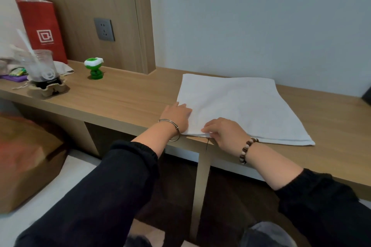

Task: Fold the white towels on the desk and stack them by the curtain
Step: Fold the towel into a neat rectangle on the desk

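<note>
1. Head view: one white towel (241,106) lies flat on the wooden desk (120,94). Its near hem runs close along the desk's front edge and its far hem is near the wall.
2. Left hand (176,114): it rests on the towel's left edge by the near-left corner. The fingers are laid out straight, pressing the cloth down and gripping nothing.
3. Right hand (222,132): it is at the near hem, just beside the left hand. The fingers are curled and appear to pinch the hem at the corner.
4. Governing relation: both hands sit at the near-left corner, so the whole body of the towel lies to the right of the fingers and away from them. The far-right corner is the part most distant from either hand. The right hand is the nearer to the free near-right corner.
5. Long axis: not settled. In this wide-angle picture the towel reads about as broad as it is deep.
6. Judgement: the fold is at its start. A likely next move carries the pinched corner across towards the right, or away towards the wall, while the left hand steadies the cloth.
7. Other items: a red paper bag (43,26), a clear cup (43,68) and a green toy (94,68) stand well apart at the desk's left end.
8. Curtain: not identified with certainty, and no stack of folded towels is visible.
</note>
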A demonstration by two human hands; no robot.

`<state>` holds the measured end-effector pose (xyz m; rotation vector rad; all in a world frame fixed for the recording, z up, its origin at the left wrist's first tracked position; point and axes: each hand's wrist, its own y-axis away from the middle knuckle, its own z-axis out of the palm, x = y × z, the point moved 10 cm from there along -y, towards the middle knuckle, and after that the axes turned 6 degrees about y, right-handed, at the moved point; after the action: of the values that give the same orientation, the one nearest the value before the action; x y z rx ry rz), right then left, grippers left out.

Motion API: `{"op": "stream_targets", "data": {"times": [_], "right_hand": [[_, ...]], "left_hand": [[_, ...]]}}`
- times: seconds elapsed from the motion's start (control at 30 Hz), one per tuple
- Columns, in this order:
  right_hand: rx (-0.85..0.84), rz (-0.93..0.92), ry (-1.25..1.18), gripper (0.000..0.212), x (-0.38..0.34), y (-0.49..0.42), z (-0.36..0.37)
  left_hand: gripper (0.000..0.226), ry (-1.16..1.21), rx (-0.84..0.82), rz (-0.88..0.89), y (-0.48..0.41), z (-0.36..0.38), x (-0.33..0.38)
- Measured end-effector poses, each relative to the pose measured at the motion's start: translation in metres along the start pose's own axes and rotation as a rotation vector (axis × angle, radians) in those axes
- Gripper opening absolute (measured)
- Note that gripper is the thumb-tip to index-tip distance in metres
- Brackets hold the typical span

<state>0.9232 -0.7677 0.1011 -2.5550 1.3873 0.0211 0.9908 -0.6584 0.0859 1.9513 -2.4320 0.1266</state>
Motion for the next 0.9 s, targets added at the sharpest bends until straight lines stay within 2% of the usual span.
{"op": "stream_targets", "data": {"times": [0.17, 0.37, 0.5, 0.63, 0.7, 0.8, 0.9], "right_hand": [[0.040, 0.039, -0.075, 0.023, 0.008, 0.003, -0.008], [0.053, 0.069, -0.020, 0.031, 0.029, 0.011, -0.013], [0.131, 0.122, -0.006, 0.021, 0.047, 0.022, -0.021], [0.254, -0.033, 0.064, 0.009, 0.029, 0.034, -0.037], [0.288, -0.128, 0.124, 0.013, 0.018, 0.040, -0.040], [0.230, -0.182, 0.245, 0.019, 0.011, 0.041, -0.031], [0.145, -0.135, 0.258, 0.016, 0.019, 0.038, -0.021]], "left_hand": [[0.042, 0.130, 0.052, -0.007, 0.000, 0.004, 0.017], [0.051, 0.142, -0.043, -0.064, 0.000, 0.021, 0.008], [0.051, 0.143, -0.045, -0.080, 0.001, 0.022, 0.008], [0.051, 0.165, -0.050, -0.083, 0.000, 0.023, 0.008], [0.051, 0.166, -0.051, -0.082, 0.000, 0.023, 0.008], [0.052, 0.173, -0.057, -0.074, -0.001, 0.022, 0.008], [0.051, 0.165, -0.062, -0.073, -0.001, 0.021, 0.007]]}}
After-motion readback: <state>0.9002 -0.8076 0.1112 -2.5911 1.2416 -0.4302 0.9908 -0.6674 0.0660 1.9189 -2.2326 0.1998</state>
